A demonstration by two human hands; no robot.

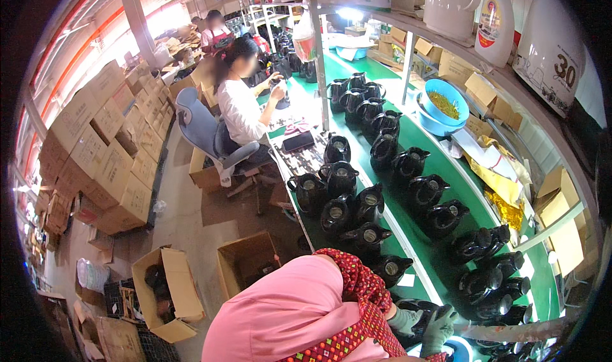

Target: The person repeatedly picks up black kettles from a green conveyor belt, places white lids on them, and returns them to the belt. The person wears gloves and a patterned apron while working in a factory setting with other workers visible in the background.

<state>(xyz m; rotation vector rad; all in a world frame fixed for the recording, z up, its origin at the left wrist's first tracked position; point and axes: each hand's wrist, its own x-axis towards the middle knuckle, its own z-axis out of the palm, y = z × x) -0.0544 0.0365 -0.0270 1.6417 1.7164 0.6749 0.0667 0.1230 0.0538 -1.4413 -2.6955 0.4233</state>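
Both my hands wear grey-green gloves, low at the right of the view. My left hand [404,322], at the end of a red patterned sleeve, is closed against a black kettle [419,306]. On the kettle's other side, my right hand [440,327] has its fingers curled over it. Part of the kettle is hidden by the gloves. Just below my right hand is the rim of a blue and white basin [463,347]. Black kettles [390,269] with open tops stand close by on the green bench.
Rows of black kettles [428,190] line the green conveyor [408,234]. A metal post [319,75] and an overhead shelf [440,27] frame the bench. A seated co-worker [242,100] handles a dark item beyond a phone [298,142]. Open cartons [169,292] sit on the floor at left.
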